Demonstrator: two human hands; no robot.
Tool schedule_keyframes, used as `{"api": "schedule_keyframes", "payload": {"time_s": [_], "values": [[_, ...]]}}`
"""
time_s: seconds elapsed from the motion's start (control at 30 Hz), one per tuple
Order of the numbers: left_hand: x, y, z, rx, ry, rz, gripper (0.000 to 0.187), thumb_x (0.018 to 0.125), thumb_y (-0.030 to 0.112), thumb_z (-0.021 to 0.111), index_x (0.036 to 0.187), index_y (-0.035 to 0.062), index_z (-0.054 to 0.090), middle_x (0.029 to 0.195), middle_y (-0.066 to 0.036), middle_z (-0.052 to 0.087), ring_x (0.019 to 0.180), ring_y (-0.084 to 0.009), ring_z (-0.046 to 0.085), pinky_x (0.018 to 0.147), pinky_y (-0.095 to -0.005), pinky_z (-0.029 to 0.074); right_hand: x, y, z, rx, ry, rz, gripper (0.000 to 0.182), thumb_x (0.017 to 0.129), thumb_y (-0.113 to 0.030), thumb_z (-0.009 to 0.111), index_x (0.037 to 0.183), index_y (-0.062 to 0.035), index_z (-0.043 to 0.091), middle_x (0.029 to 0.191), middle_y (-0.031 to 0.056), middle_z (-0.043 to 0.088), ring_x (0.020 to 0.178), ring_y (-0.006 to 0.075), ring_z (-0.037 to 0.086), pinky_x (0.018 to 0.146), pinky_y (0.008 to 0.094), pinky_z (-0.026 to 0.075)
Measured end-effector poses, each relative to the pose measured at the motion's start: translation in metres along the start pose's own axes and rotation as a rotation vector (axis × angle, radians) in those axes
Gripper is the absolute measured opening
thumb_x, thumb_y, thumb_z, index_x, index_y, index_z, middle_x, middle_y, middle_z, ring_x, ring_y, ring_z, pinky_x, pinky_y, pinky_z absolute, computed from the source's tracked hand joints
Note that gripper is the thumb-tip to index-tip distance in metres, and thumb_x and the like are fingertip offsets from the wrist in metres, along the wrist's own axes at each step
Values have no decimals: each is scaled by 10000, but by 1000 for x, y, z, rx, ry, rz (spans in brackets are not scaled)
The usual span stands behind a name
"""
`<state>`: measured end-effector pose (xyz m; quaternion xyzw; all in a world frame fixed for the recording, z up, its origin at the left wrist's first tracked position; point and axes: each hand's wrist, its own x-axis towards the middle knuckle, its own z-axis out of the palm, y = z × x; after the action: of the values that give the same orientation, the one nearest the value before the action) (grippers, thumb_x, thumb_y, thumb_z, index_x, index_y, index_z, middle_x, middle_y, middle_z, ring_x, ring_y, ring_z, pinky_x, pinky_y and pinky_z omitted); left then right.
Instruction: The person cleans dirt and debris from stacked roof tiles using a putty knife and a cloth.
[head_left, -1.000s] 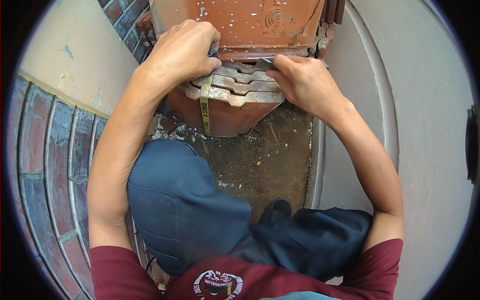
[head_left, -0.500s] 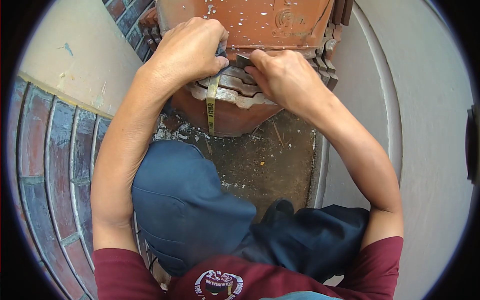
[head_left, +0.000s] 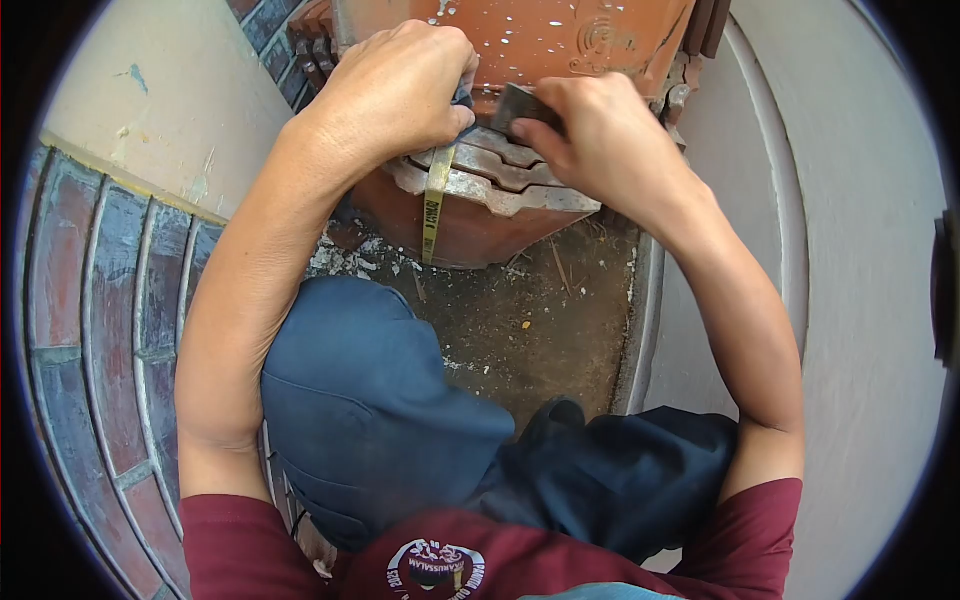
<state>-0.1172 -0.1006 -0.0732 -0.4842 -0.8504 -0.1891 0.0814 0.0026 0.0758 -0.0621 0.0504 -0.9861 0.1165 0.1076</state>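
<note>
My left hand (head_left: 405,90) is closed at the upper edge of a stack of terracotta roof tiles (head_left: 515,180). A bit of something dark (head_left: 463,97) shows between its thumb and fingers, but I cannot tell what it is. From under that hand a yellow strip with black print (head_left: 434,205) runs down the front of the stack. My right hand (head_left: 605,125) pinches a flat grey metal blade (head_left: 517,106) between thumb and fingers, tilted upward close over the tile edges. Behind both hands stands a larger orange tile (head_left: 540,45) with white specks and a stamped mark.
More tile edges (head_left: 312,50) show behind my left hand. A brick wall (head_left: 105,330) and cream surface (head_left: 190,110) lie on the left, a grey wall (head_left: 860,300) on the right. White crumbs are scattered over the dirty floor (head_left: 530,330). My knee (head_left: 350,380) is close to the stack.
My right hand has drawn back slightly to the right and turned, so more of the blade shows. The left hand keeps its grip; the whole stack sits a little farther right in view.
</note>
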Motion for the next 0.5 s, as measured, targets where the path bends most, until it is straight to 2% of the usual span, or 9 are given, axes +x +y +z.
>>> {"api": "schedule_keyframes", "payload": {"time_s": [0.17, 0.33, 0.5], "values": [[1, 0, 1, -17, -19, -6, 244, 746, 183, 826, 840, -20, 730, 767, -234, 697, 797, -409, 713, 742, -464, 558, -2, 0, 1, -5, 14, -42, 218, 871, -143, 737, 851, 71, 702, 788, 291, 693, 811, 450, 718, 752, 502, 589], [0, 1, 3, -8, 41, 10, 253, 752, 193, 832, 835, -23, 729, 756, -240, 688, 784, -410, 710, 729, -463, 553, -5, -4, 1, -53, -18, -14, 196, 895, -141, 706, 878, 54, 710, 762, 283, 688, 813, 455, 717, 754, 511, 591], [2, 0, 2, -28, -4, 1, 268, 753, 200, 836, 835, -31, 729, 749, -248, 684, 766, -414, 706, 712, -463, 549, -8, -7, -1, -81, -31, 26, 198, 906, -132, 692, 877, 62, 721, 774, 307, 688, 824, 475, 717, 761, 514, 595]]}}
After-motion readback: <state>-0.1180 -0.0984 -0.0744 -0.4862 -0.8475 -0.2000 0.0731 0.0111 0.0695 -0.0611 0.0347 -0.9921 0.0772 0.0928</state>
